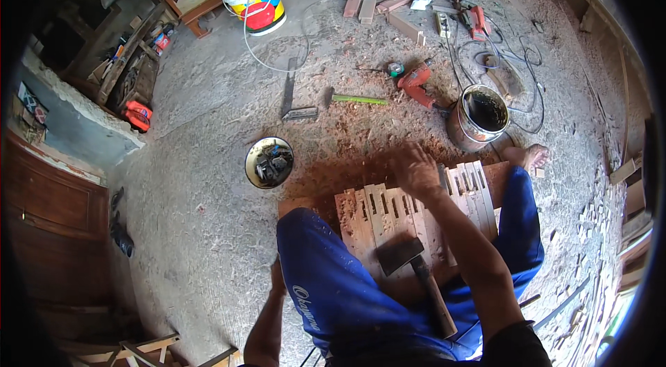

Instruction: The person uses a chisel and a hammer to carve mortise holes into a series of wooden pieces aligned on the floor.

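Across a board between my legs lies a row of pale wooden slats (380,218), with slots cut near their far ends. Over those slotted ends is my right hand (418,174), its fingers stretched out and nothing seen in them. A narrow grey strip (442,175) shows beside it; I cannot make out what it is. A hammer with a dark, heavy head (399,257) and a wooden handle rests on the slats and against my right thigh. My left hand (278,275) is down beside my left leg, its fingers hidden behind the blue trousers.
Beyond the slats lie a red power drill (417,85), a green-handled hammer (359,99) and a metal square (289,93). A bowl of metal bits (270,162) stands left, a dark-filled bucket (479,117) right. Cords, wood blocks and a paint bucket (255,3) are farther off.
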